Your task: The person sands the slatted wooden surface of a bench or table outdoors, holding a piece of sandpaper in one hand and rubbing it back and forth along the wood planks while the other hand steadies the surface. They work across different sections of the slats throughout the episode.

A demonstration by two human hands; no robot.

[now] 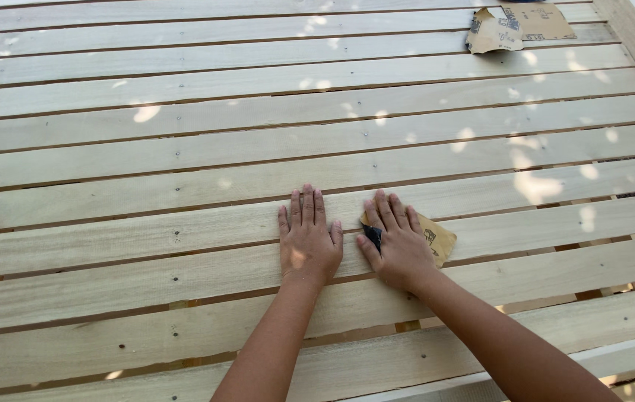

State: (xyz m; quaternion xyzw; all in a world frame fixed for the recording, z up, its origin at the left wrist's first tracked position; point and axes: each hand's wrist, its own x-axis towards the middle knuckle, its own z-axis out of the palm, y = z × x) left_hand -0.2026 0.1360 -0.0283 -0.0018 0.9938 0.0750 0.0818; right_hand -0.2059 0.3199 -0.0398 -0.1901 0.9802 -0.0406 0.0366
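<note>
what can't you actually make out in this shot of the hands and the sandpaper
- Sandpaper, head view: most of it lies under the right hand, so its full shape is hidden.
- Spare sandpaper sheets, head view: the top edge cuts them off.
- Under the wooden slats, head view: only thin dark gaps show.
- Left hand, head view: its palm lies face down, unseen.

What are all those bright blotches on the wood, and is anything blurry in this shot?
Head view: dappled sunlight spots scatter over the pale wooden slats, brightest at right; one falls on the left hand. The right hand on its sandpaper sheet is sharp; no real blur, only slight bowing of the slats near the edges.
</note>
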